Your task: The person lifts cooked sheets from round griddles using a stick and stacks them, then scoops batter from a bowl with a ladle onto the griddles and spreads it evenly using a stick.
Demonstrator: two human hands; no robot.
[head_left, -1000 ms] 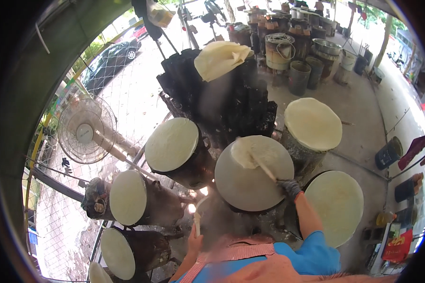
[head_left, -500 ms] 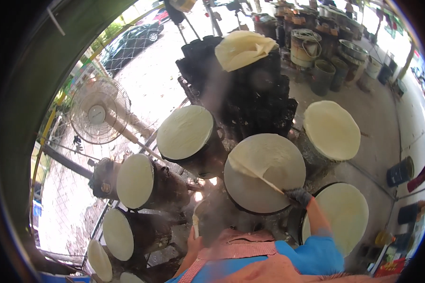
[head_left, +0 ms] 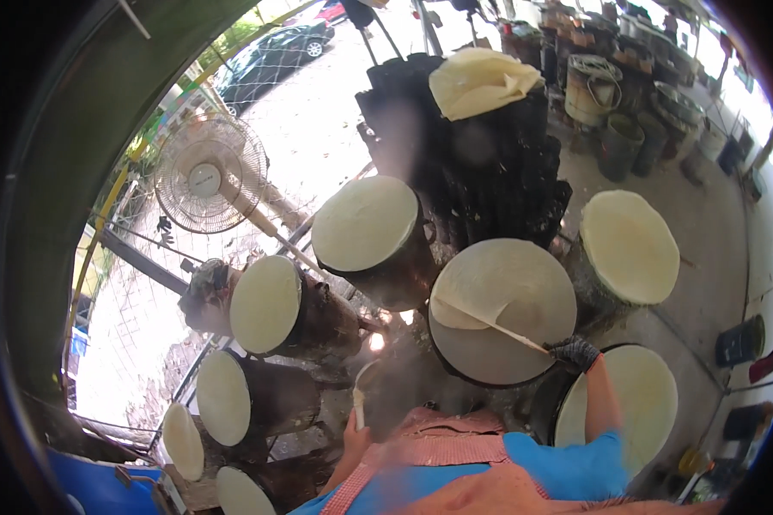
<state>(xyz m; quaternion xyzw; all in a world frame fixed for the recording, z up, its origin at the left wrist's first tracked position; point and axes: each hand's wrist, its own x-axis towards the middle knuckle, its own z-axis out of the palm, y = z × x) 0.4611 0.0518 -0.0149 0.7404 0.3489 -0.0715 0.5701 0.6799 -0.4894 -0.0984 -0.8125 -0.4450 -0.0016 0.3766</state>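
Right hand (head_left: pixel 573 352) — gloved, fingers clamped on a thin stick (head_left: pixel 489 322) — lifting a pale sheet (head_left: pixel 489 287) off the round steamer (head_left: pixel 502 313) at frame centre. Left hand (head_left: pixel 356 425), lower centre, fingers closed around a light handle (head_left: pixel 358 402).

Right hand (head_left: pixel 573 352) gloved in dark fabric, fingers closed in grip, held forward and up from body. Right forearm bare, extended almost straight from blue sleeve at lower edge. Left hand (head_left: pixel 356 427) bare, kept low and close to chest, fingers curled shut. Left forearm bent inward, partly blurred. Hands held well apart.
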